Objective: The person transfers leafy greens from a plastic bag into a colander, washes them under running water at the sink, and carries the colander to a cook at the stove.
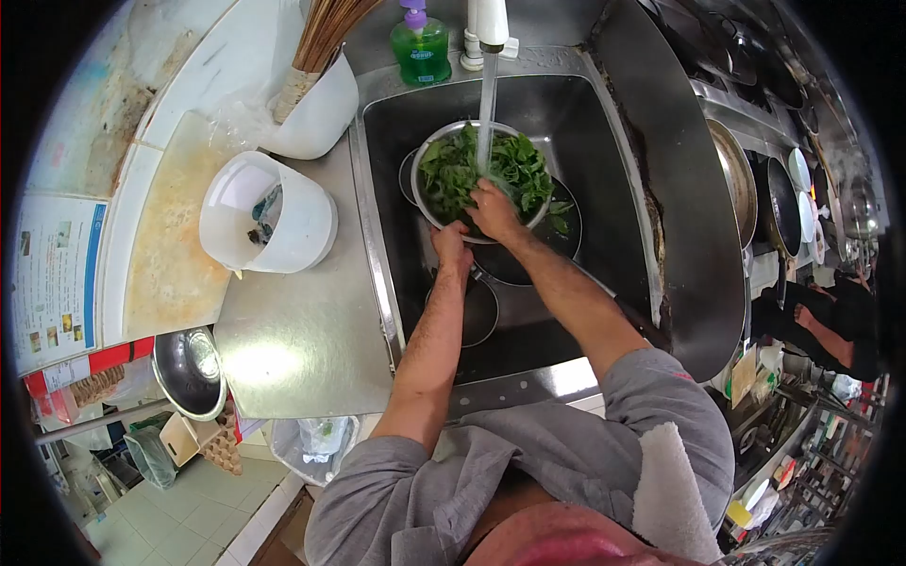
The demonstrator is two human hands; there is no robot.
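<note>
Green leaves (514, 170) fill a round metal bowl (416, 189) in the sink (396, 123). Water from the white tap (492, 24) runs down onto the leaves. My left hand (452, 244) grips the bowl's near rim, its fingers closed on it. My right hand (494, 209) is among the leaves just under the stream, fingers bent together; what they hold is hidden by leaves and water. A few loose leaves (560, 215) lie right of the bowl, over a dark pan (566, 247) in the sink. Another round pan (481, 311) is below my hands.
A green soap bottle (421, 55) stands behind the sink. On the left counter (302, 340) are a white bucket (311, 222) and a white container (326, 118) with a bundle of sticks. Pans (781, 203) hang at right; another person (830, 325) is beyond.
</note>
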